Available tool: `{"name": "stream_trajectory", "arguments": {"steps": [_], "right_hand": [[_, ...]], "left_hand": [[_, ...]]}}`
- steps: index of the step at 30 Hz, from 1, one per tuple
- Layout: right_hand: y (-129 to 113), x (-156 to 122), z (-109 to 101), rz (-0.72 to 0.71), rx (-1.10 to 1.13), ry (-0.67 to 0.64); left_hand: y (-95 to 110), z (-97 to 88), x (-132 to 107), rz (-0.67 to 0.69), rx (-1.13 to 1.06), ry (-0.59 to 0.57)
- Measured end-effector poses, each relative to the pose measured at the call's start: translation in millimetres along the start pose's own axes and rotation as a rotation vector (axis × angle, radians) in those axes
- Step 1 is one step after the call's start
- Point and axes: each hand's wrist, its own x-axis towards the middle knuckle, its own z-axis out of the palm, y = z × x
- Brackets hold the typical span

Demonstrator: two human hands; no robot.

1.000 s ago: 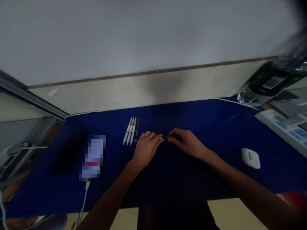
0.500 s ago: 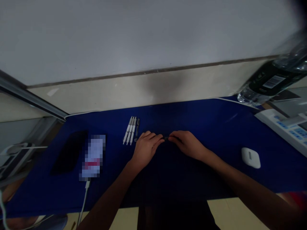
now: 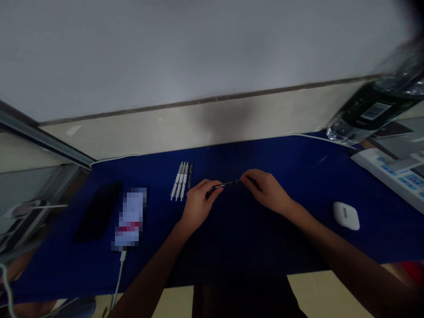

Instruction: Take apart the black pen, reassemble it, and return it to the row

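Handling a slender, dark, glossy pen-like rod between both hands looks like the step under way. The left hand grips one end between thumb and fingers; the right hand pinches the other. The next move seems to call for steady fingertips and control along the rod's length. The rod spans the gap between the hands, slightly tilted, over the blue table covering, right of three white-and-grey pens; whether it touches the covering, I cannot tell.
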Motion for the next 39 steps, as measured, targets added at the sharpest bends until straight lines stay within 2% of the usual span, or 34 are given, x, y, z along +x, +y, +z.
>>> {"name": "stream_trajectory", "arguments": {"steps": [3, 7, 10, 14, 16, 18, 20, 22, 24, 28, 31, 34, 36, 39], "right_hand": [[-1.0, -2.4, 5.1, -0.09, -0.067, -0.03], [-2.8, -8.0, 18.5, -0.192, -0.171, -0.07], [-8.4, -12.4, 29.6, -0.221, -0.164, -0.102], [-19.4, -15.1, 36.7, -0.206, -0.105, -0.151], [-23.0, -14.8, 34.6, -0.18, -0.079, -0.175], [-24.1, -13.7, 28.7, -0.155, -0.056, -0.174], [-23.0, -12.1, 20.4, -0.121, -0.009, -0.129], [-20.5, -10.2, 11.9, -0.081, 0.06, -0.066], [-18.1, -8.4, 5.4, -0.06, 0.147, -0.014], [-15.6, -5.4, 1.0, 0.06, 0.384, 0.022], [-15.5, -3.5, -0.3, 0.216, 0.797, 0.013], [-15.2, -1.3, -5.0, 0.356, 1.24, -0.058], [-14.1, 0.3, -8.5, 0.414, 1.412, -0.069], [-11.4, 2.3, -9.8, 0.444, 1.514, -0.032]], "left_hand": [[0.0, -0.6, 0.9, 0.041, -0.012, 0.04], [-0.5, 3.1, -0.2, 0.184, 0.113, 0.032], [0.3, 9.3, -4.1, 0.28, 0.159, 0.019], [2.7, 13.8, -9.6, 0.36, 0.122, 0.102], [3.8, 12.1, -10.4, 0.345, 0.125, 0.125], [4.9, 8.8, -9.5, 0.246, 0.149, 0.131], [6.0, 5.8, -7.8, 0.134, 0.163, 0.151], [6.8, 5.1, -6.6, 0.081, 0.158, 0.161], [7.0, 6.9, -6.5, 0.101, 0.148, 0.123], [5.9, 14.2, -8.8, 0.245, 0.15, -0.028], [4.9, 18.3, -10.3, 0.285, 0.162, -0.112], [4.2, 19.7, -10.9, 0.286, 0.165, -0.159], [3.8, 19.7, -10.9, 0.282, 0.171, -0.173], [3.6, 19.2, -10.6, 0.269, 0.183, -0.181]]}}
